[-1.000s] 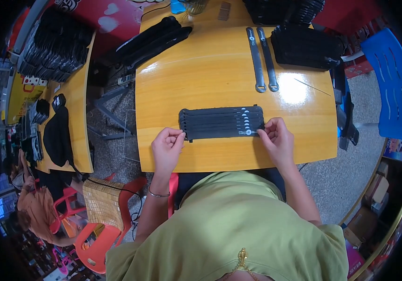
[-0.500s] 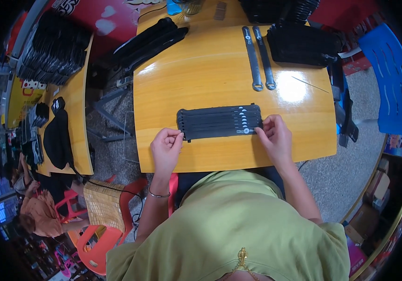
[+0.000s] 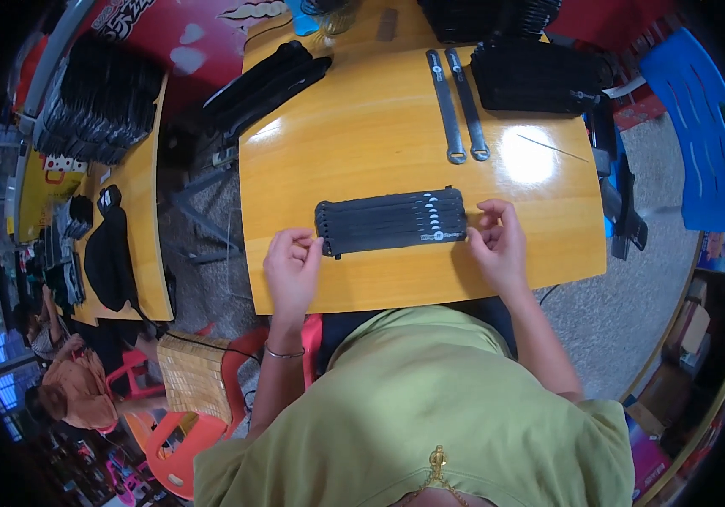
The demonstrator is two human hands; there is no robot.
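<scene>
"Since those black straps (image 3: pixel 379 224) lie side by side, their white marks nearly in line, the arrangement seems meant to stay even. Where exactly are they?"

"Flat on the counter (image 3: pixel 337 144), right in front of the person, between the left hand (image 3: pixel 291 269) and the right hand (image 3: pixel 502 252). One hand at each end, presumably so neither end strays."

"Are both gripping?"

"The left has its fingers curled, thumb and forefinger at the near corner; from where I'm standing, I can't tell whether it pinches or merely touches. The right is released: thumb and forefinger stand apart with nothing between them, close to the other end."

"And the two loose straps (image 3: pixel 445 106) farther off?"

"Laid lengthwise, pointing away from the person, beside the dark stack (image 3: pixel 536 80), probably to keep the near side uncluttered."

"Anything different from half a second ago?"

"The right forefinger has lifted and straightened away from that end. The left hand keeps to its corner, and the row holds the same order."
</scene>
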